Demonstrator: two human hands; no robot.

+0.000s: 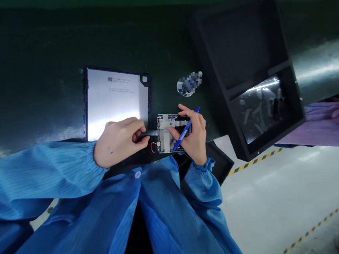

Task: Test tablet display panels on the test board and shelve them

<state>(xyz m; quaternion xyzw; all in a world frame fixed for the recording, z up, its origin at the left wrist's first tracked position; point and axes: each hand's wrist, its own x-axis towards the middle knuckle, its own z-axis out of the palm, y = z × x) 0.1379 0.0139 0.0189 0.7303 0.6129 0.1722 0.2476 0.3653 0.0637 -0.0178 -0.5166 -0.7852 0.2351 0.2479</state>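
My left hand is closed in a pinch on a dark flat strip, which looks like a flex cable. The strip reaches the left edge of a circuit board crossed by pale tape. A thin red wire curls at the board's lower left corner. My right hand holds a slanted blue pen, its thumb against the board and its fingers over the board's right side. To the left lies a display panel with a white back and dark frame, partly hidden by my left hand.
A large black tray with compartments stands at the right, transparent film inside it. A small shiny object, partly pixelated, lies beyond the board. A black box sits below the table edge. Another person's purple sleeve shows at far right.
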